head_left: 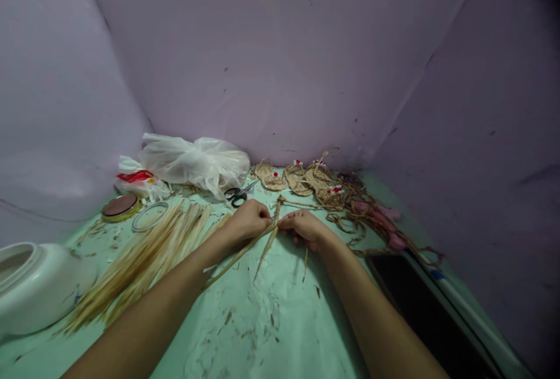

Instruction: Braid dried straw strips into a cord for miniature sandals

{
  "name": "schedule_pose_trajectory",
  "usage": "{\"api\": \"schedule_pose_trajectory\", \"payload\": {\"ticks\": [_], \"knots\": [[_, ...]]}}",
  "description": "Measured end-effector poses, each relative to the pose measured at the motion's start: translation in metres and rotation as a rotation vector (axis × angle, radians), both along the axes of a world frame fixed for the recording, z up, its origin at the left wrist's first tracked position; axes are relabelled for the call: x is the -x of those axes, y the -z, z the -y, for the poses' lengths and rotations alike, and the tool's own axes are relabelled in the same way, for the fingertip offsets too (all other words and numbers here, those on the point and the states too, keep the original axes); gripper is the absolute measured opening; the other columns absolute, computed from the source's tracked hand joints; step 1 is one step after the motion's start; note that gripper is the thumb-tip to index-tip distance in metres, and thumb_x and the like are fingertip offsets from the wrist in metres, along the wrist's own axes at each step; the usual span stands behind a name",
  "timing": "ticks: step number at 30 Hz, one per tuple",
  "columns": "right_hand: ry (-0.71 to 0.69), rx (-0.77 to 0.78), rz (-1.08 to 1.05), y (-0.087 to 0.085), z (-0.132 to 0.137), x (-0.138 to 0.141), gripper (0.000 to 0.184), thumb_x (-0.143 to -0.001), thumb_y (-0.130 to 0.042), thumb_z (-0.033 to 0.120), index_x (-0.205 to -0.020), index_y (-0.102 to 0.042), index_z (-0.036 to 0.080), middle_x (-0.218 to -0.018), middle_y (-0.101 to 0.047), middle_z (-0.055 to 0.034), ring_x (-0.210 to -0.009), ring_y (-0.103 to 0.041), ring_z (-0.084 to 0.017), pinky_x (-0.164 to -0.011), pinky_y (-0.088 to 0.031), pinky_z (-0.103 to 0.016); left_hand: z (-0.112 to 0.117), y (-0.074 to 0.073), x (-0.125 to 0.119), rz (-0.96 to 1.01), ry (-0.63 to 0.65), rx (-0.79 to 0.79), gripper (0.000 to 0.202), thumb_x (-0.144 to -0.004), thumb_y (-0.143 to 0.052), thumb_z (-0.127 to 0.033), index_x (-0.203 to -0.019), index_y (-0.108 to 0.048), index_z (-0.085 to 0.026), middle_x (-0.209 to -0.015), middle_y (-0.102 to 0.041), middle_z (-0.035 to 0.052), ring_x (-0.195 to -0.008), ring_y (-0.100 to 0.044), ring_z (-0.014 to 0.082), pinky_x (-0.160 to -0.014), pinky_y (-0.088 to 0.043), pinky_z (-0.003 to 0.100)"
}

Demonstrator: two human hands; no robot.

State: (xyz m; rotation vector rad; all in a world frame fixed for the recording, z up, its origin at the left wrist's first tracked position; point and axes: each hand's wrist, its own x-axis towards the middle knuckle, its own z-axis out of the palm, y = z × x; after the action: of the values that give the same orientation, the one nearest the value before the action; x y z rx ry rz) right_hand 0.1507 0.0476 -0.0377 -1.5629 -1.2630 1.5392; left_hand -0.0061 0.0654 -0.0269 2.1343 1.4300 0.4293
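My left hand and my right hand meet over the middle of the pale green table. Both are closed in a pinch on a thin bundle of dried straw strands, whose loose ends trail down toward me and whose top pokes up between the hands. A twisted straw cord runs from the bundle toward the back right.
A pile of long straw strips lies to the left, beside a white jar, a round tin lid and a clear ring. Scissors, plastic bags and small woven straw sandals sit at the back. A dark slab lies right.
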Motion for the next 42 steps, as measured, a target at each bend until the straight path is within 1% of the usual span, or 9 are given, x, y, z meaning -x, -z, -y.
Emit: {"api": "schedule_pose_trajectory", "payload": {"ticks": [3, 5, 9, 18, 24, 29, 35, 38, 42], "knots": [[-0.012, 0.009, -0.016, -0.001, 0.000, -0.001, 0.012, -0.058, -0.053, 0.013, -0.047, -0.049, 0.012, -0.037, -0.041, 0.0058, -0.026, -0.029, -0.002, -0.027, -0.019, -0.017, 0.001, -0.002, -0.001, -0.189, -0.145, -0.195, 0.025, -0.066, -0.045, -0.028, -0.069, -0.065, -0.013, -0.065, -0.060, 0.0065, -0.061, -0.050, 0.0148, -0.054, -0.032, 0.023], [-0.012, 0.020, -0.029, 0.000, 0.000, -0.001, 0.011, -0.058, -0.052, 0.012, -0.047, -0.049, 0.012, -0.038, -0.042, 0.0058, -0.026, -0.029, -0.002, -0.027, -0.020, -0.017, 0.003, -0.005, -0.003, -0.271, -0.113, -0.249, 0.025, -0.066, -0.044, -0.028, -0.069, -0.066, -0.015, -0.066, -0.060, 0.0075, -0.060, -0.050, 0.0150, -0.055, -0.031, 0.024], [-0.002, 0.019, -0.057, 0.001, 0.000, -0.001, 0.007, -0.057, -0.053, 0.011, -0.050, -0.050, 0.012, -0.038, -0.042, 0.0061, -0.027, -0.029, -0.003, -0.028, -0.023, -0.017, 0.009, -0.009, -0.008, -0.156, 0.038, -0.124, 0.024, -0.062, -0.044, -0.025, -0.062, -0.065, -0.013, -0.053, -0.053, 0.0022, -0.051, -0.043, 0.0115, -0.050, -0.028, 0.022], [-0.013, 0.014, -0.035, 0.000, 0.000, -0.001, 0.011, -0.058, -0.053, 0.014, -0.048, -0.048, 0.013, -0.037, -0.042, 0.0060, -0.026, -0.030, -0.003, -0.027, -0.020, -0.017, 0.003, -0.003, -0.003, 0.167, 0.054, 0.280, 0.022, -0.051, -0.053, -0.022, -0.065, -0.065, -0.009, -0.048, -0.046, -0.0036, -0.046, -0.035, 0.0068, -0.044, -0.028, 0.018], [-0.007, 0.016, -0.001, -0.002, 0.001, 0.001, 0.013, -0.058, -0.055, 0.015, -0.048, -0.048, 0.014, -0.036, -0.042, 0.0066, -0.026, -0.028, -0.003, -0.028, -0.018, -0.018, 0.005, 0.001, -0.006, 0.225, -0.146, 0.297, 0.014, -0.050, -0.053, -0.017, -0.058, -0.061, -0.011, -0.043, -0.045, -0.0037, -0.041, -0.034, 0.0061, -0.039, -0.025, 0.018], [-0.010, -0.022, 0.059, -0.001, 0.001, 0.003, 0.008, -0.057, -0.054, 0.015, -0.049, -0.052, 0.014, -0.039, -0.047, 0.0054, -0.028, -0.027, -0.003, -0.029, -0.017, -0.019, 0.006, -0.002, -0.014, 0.296, -0.265, 0.478, 0.006, -0.051, -0.054, -0.018, -0.049, -0.052, -0.012, -0.033, -0.036, -0.0054, -0.031, -0.029, 0.0051, -0.033, -0.020, 0.019], [-0.007, -0.018, 0.012, 0.002, 0.001, 0.003, 0.007, -0.055, -0.052, 0.014, -0.052, -0.058, 0.013, -0.044, -0.052, 0.0032, -0.031, -0.029, -0.004, -0.030, -0.017, -0.019, 0.016, -0.015, -0.027, 0.476, -0.304, 0.693, 0.006, -0.054, -0.049, -0.011, -0.052, -0.054, -0.008, -0.040, -0.051, 0.0028, -0.036, -0.044, 0.0085, -0.037, -0.032, 0.019], [-0.016, -0.013, -0.017, 0.000, 0.002, 0.002, 0.008, -0.055, -0.051, 0.013, -0.053, -0.059, 0.012, -0.045, -0.053, 0.0027, -0.031, -0.028, -0.003, -0.030, -0.017, -0.019, 0.016, -0.010, -0.026, 0.440, -0.291, 0.683, 0.008, -0.056, -0.050, -0.013, -0.054, -0.056, -0.008, -0.037, -0.048, 0.0006, -0.033, -0.040, 0.0072, -0.035, -0.028, 0.018], [-0.001, 0.004, -0.019, -0.003, 0.003, 0.002, 0.007, -0.054, -0.051, 0.012, -0.053, -0.059, 0.012, -0.045, -0.053, 0.0026, -0.031, -0.025, -0.003, -0.030, -0.017, -0.019, 0.011, 0.002, -0.023, 0.352, -0.328, 0.473, 0.007, -0.052, -0.057, -0.016, -0.055, -0.055, -0.010, -0.037, -0.043, -0.0045, -0.033, -0.030, 0.0038, -0.034, -0.020, 0.017]]}}
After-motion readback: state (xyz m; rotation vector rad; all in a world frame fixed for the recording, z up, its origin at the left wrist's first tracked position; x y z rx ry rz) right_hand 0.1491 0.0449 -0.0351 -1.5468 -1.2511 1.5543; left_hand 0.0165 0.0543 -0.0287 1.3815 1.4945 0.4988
